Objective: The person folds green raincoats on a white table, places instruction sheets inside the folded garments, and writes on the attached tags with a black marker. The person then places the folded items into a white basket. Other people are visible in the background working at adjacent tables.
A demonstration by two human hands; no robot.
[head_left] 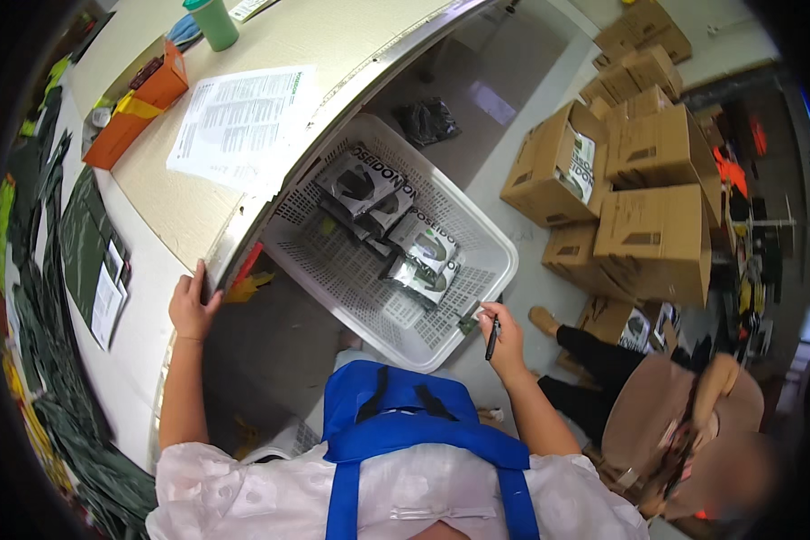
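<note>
My left hand [192, 306] rests at the edge of the pale table [175, 234], fingers laid on the top and the thumb apart. My right hand [506, 344] holds a black pen [492, 339] beside the near right rim of a white perforated plastic basket [504, 261]. At that rim, by my fingertips, is a small dark green piece [468, 319]; whether I touch it cannot be made out. Inside the basket lie several flat black-and-white packages, one of them a clear-wrapped package [426, 241]. The basket sits tilted against the table's side.
On the table lie a printed sheet [238, 121], an orange box [139, 108], a green cup [212, 25] and dark green garments [85, 243]. Stacked cardboard boxes [652, 225] stand at right. A seated person [639, 396] is close at lower right. A black bag [426, 121] lies beyond the basket.
</note>
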